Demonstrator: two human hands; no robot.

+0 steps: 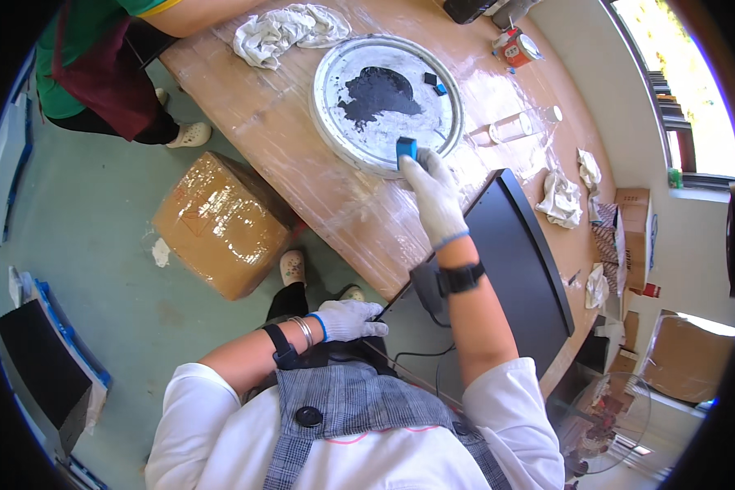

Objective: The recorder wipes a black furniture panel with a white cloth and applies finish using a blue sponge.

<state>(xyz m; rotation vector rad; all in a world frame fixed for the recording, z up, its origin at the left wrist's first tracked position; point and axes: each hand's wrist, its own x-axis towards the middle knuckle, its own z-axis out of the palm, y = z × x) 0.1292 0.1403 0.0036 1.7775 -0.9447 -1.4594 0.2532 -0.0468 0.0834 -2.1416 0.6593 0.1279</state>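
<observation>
My right hand (434, 189), in a white knit glove, pinches a small blue block (407, 147) with a darker face, perhaps a sponge. It is over the near rim of a round white lid-like tray (325, 122). A black patch of paint or ink (376, 94) spreads across the tray's middle. Beside it lie a small black block (429, 78) and a small blue block (440, 90). My left hand (349, 320), also gloved, is closed at the near left corner of a large dark flat panel (510, 269). The panel lies on the table below my right forearm.
The table (261, 122) is covered in clear film. On it lie white rags (290, 34), more cloth (560, 200), clear cups (514, 128) and a red-and-white can (518, 49). A taped carton (220, 224) stands on the floor. Another person (110, 73) stands at the table's far left.
</observation>
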